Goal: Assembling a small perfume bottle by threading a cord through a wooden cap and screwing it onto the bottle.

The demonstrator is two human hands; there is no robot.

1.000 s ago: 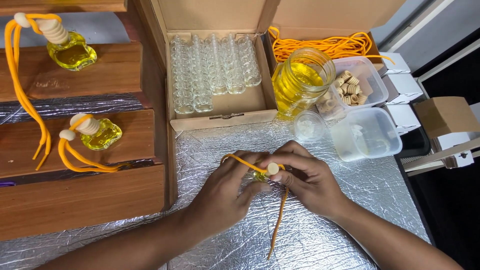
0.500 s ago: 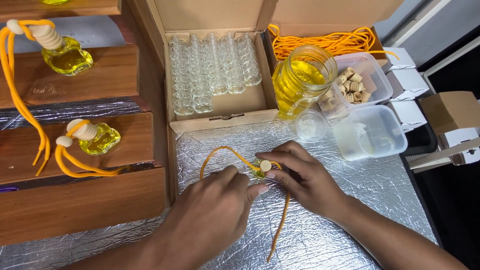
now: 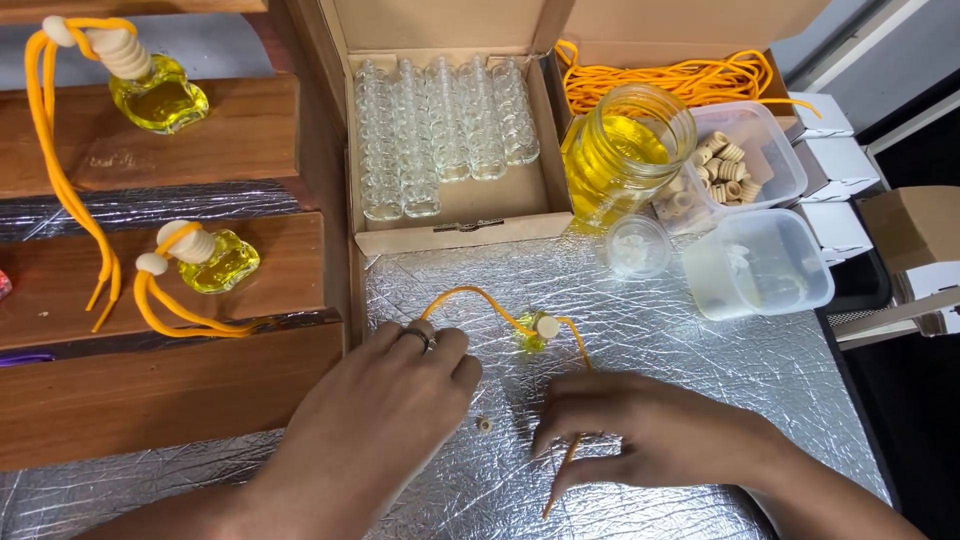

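While the glass jar (image 3: 622, 160) holds yellow liquid, left hand (image 3: 385, 400) pinches orange cord (image 3: 480, 297); right hand (image 3: 640, 430) presses its tail onto crinkled foil (image 3: 700, 370).

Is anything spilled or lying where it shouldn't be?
No spill shows. One small round tan bead lies loose on the crinkled silver foil mat, between the left hand and right hand, away from the clear plastic tub of wooden caps.
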